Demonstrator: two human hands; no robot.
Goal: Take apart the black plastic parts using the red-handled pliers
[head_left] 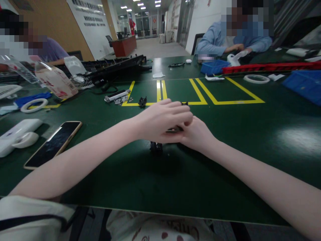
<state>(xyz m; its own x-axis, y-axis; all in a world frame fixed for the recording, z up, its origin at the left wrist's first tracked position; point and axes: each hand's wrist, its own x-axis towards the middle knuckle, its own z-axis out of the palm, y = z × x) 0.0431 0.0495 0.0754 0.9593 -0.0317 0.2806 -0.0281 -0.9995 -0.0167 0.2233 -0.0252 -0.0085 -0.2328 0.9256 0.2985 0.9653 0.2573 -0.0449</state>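
Observation:
My left hand point(164, 120) reaches across the middle of the table with its fingers bent over my right hand point(199, 134). The two hands touch, and both are closed. A dark gap with a glint shows between them, but what they hold is mostly hidden. Just under my left hand a small black plastic part point(156, 147) shows; I cannot tell whether it rests on the table or hangs from the hand. Another black part point(142, 101) lies beyond my left hand, and a further dark piece point(185, 103) peeks out behind the fingers.
The green table point(225, 174) carries yellow tape lines. At left are a phone point(54, 144), a white device point(18, 135), a tape roll point(34, 105) and a bottle point(54, 78). Metal pieces point(117, 97) lie ahead. Blue bins point(304, 85) stand right; two people sit across.

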